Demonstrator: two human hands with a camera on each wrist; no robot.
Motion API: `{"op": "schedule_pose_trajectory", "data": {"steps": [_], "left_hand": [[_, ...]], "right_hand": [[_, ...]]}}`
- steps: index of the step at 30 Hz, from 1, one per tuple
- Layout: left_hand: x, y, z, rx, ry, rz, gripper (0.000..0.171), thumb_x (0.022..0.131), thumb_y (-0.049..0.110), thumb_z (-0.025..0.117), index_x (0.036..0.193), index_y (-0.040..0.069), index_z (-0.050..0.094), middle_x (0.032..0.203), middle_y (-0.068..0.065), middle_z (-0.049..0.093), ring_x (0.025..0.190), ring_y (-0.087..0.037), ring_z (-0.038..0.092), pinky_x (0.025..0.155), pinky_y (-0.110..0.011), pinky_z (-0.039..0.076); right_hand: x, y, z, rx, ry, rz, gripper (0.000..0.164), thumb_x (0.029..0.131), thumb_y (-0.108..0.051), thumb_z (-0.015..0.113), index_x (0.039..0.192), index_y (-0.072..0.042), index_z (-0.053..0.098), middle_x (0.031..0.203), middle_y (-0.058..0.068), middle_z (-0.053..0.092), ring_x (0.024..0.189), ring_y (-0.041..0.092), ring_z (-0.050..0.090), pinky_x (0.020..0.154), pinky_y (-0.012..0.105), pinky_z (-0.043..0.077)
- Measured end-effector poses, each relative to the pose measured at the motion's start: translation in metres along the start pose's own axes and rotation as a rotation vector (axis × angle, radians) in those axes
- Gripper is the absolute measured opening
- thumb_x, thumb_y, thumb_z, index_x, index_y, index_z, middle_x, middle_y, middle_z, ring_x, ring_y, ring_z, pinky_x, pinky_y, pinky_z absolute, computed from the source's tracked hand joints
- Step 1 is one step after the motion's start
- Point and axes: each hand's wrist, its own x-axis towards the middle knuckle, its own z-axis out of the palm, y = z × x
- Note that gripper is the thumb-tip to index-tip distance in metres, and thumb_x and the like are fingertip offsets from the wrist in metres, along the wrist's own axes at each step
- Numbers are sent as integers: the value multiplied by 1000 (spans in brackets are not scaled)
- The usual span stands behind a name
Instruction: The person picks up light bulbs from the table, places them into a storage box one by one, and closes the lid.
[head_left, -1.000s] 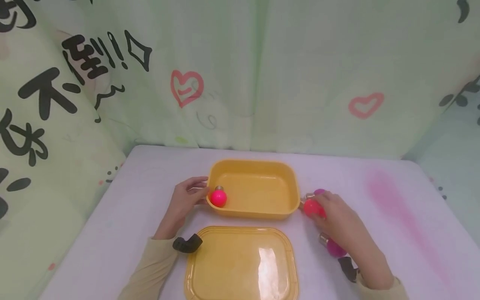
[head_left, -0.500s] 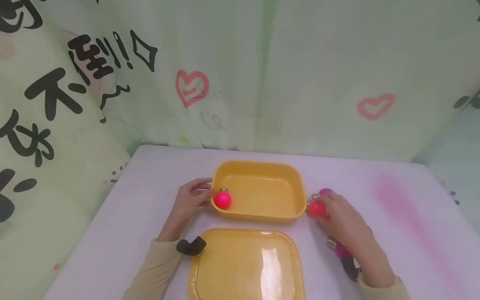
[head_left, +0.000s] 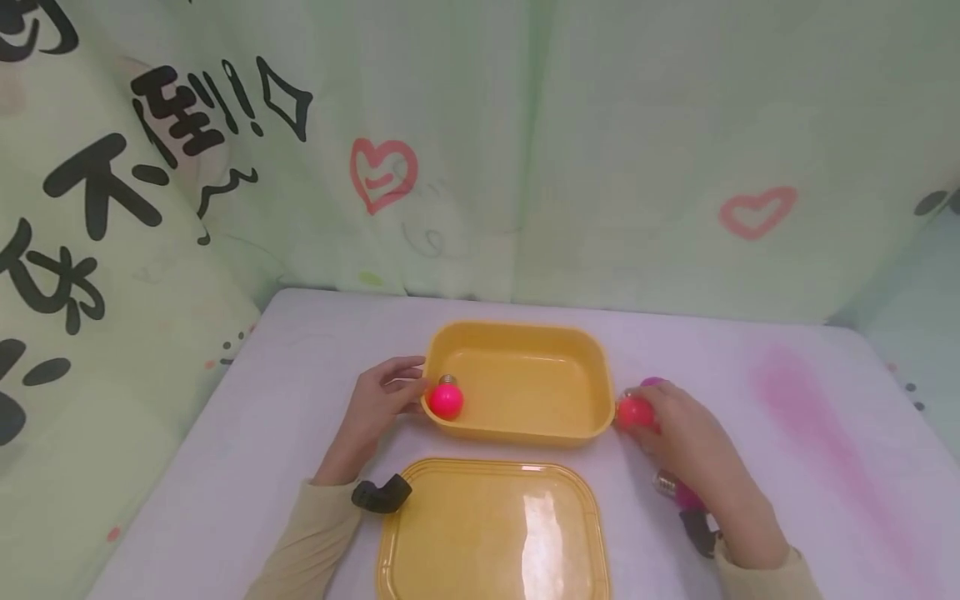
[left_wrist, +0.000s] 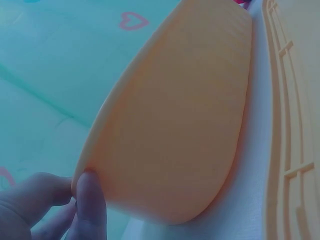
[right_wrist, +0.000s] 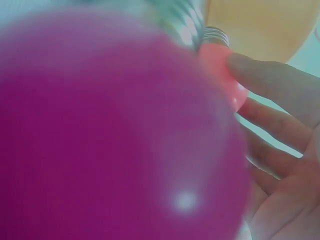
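Note:
A yellow plastic box (head_left: 525, 427) stands on the table with a pink light bulb (head_left: 447, 401) in its left end. My left hand (head_left: 382, 396) pinches the box's left rim, thumb on the outer wall in the left wrist view. At the box's right end, my right hand (head_left: 686, 433) holds a red light bulb (head_left: 634, 413) between thumb and fingers, its metal base toward the box. Behind that hand a purple bulb (head_left: 654, 382) is mostly hidden. Another purple bulb (head_left: 686, 497) lies under the right wrist and looms large in the right wrist view.
A yellow lid (head_left: 487, 529) lies flat in front of the box, its lower edge out of frame. The white table (head_left: 750, 400) has a pink stain on the right. A printed curtain (head_left: 600, 150) hangs behind and at the sides.
The head view has shifted a little. My right hand, with the red bulb, is slightly nearer the box's right end. My left hand stays on the rim.

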Motion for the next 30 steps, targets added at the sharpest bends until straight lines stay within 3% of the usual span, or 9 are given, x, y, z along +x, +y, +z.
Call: {"op": "schedule_pose_trajectory", "data": {"steps": [11,18,25,30], "left_hand": [[-2,3,-3,1,9,-14,39,92,13,71,129,6,63,115,-16,63,89,-20,68,74,-27,61],[-2,1,0,-3,-1,-19,39,91,14,71,129,7,63,116,-17,63,90,-21,68,75,-29,61],[-4,2,1,-4,-8,-15,39,92,13,71,129,6,62,117,-18,62,91,-21,68,75,-29,61],[-4,2,1,-4,0,-15,40,92,14,71,130,6,62,117,-18,62,91,-20,69,76,-29,61]], "right_hand": [[-3,-4,-22,80,-26,48,43,84,-20,80,119,-1,65,114,18,62,104,38,61,93,61,50],[-4,-4,-41,71,-56,114,55,86,-23,78,131,1,56,128,24,55,112,44,54,93,63,49],[-3,-10,-51,64,-17,90,55,86,-23,77,132,-1,56,127,22,56,113,44,55,92,62,50],[3,-20,-56,87,-35,103,61,86,-27,78,136,-3,53,131,21,54,117,43,53,94,60,51]]}}
